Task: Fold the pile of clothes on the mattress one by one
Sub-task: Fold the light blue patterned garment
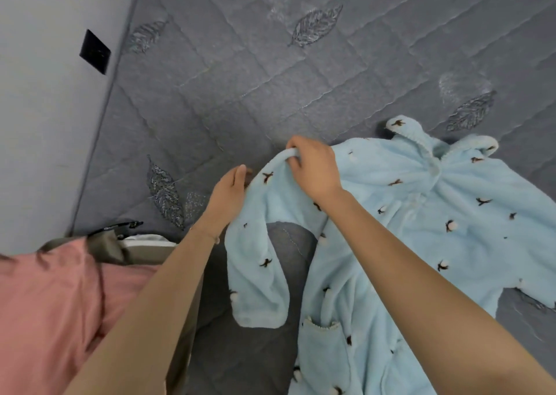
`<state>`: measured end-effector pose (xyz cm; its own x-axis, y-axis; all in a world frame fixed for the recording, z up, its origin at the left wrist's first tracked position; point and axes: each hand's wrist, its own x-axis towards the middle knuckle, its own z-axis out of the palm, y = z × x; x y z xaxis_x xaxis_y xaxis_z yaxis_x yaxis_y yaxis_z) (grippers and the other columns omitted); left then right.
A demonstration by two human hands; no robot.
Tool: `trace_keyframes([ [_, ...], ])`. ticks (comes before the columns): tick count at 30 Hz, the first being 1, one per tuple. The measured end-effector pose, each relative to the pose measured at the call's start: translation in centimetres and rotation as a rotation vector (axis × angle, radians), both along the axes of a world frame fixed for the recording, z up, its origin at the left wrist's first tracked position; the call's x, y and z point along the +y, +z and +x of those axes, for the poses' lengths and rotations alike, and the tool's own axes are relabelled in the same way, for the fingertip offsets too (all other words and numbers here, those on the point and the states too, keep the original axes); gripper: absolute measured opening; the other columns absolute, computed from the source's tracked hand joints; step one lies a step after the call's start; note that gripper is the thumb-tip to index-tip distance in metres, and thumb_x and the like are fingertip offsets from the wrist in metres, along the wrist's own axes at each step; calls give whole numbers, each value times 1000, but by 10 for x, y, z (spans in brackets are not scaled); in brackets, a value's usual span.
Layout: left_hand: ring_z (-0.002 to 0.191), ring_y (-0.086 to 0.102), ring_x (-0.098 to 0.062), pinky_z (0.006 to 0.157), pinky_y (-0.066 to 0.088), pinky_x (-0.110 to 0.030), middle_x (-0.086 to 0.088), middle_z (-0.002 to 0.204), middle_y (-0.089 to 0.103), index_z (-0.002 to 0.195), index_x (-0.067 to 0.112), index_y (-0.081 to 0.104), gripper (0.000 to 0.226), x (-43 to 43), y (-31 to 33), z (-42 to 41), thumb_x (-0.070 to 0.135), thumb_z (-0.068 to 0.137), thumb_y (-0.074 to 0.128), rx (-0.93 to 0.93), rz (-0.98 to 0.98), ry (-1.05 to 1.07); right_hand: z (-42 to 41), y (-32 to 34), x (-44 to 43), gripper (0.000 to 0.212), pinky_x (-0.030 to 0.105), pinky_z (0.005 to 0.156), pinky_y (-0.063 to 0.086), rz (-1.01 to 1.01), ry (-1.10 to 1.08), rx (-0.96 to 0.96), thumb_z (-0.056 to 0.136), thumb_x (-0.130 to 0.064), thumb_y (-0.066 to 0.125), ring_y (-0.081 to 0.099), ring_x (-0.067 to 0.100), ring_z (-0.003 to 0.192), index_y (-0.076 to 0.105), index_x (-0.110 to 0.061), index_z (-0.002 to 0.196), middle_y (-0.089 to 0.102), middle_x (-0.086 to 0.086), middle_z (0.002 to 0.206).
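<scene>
At 8 o'clock, nearest, sits the unfolded pile: a pink garment (45, 304) w/ an olive garment (105, 248) beside it. From 5 o'clock the blue fleece top (421, 229) lies front-up on the mattress (240, 78). Its long axis runs from the near hem to the collar (433, 154) at 2 o'clock. Its sleeve (255, 274) trails twd 6 o'clock from the shoulder. At centre the right hand (313, 169) is clamped on the raised shoulder fold. The left hand (228, 196) is just at its 9 o'clock, against the sleeve's outer edge, fingers fairly straight; grip or mere touch, can't tell. Prob next: the sleeve swings twd 3 o'clock over the body, and the left hand is nearer for that.
</scene>
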<state>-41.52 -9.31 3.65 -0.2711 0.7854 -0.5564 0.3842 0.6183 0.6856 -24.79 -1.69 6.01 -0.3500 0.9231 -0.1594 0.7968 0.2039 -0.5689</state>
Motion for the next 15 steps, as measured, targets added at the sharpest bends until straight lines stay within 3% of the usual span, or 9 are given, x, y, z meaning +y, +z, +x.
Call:
trace_keyframes([
  [3, 86, 53, -12, 72, 39, -29, 2, 96, 56, 114, 16, 59, 32, -11, -17, -6, 37, 101, 38, -17, -268, -129, 0, -2, -3, 14, 38, 85, 41, -61, -12, 17, 86, -2, 51, 57, 26, 88, 61, -6, 95, 64, 8, 91],
  [8, 61, 42, -11, 54, 33, -23, 0, 67, 45, 75, 15, 49, 29, -29, -28, -7, 36, 94, 53, -59, -320, -234, 1, -14, -12, 23, 35, 91, 40, -142, 51, 10, 82, 0, 57, 57, 27, 97, 62, -6, 104, 66, 8, 102],
  [10, 56, 33, -10, 52, 26, -22, 3, 59, 33, 64, 18, 35, 39, -30, -27, -6, 29, 94, 57, 25, -258, -308, 1, -18, -16, 37, 33, 107, 29, -161, 163, -47, 82, -6, 62, 53, 27, 112, 60, -11, 119, 64, 6, 117],
  [12, 56, 29, -9, 52, 24, -22, 4, 59, 30, 62, 19, 30, 42, -28, -25, -6, 21, 94, 57, 30, -191, -322, -2, -20, -21, 48, 36, 117, 9, -177, 309, -108, 83, -15, 67, 43, 23, 127, 56, -18, 130, 58, 1, 128],
  [15, 60, 33, -9, 55, 26, -24, 3, 64, 35, 68, 17, 37, 33, -20, -17, -12, 20, 96, 52, -69, -156, -217, -11, -21, -26, 37, 33, 117, -2, -178, 504, -127, 86, -24, 68, 36, 18, 134, 63, -20, 122, 60, -3, 126],
])
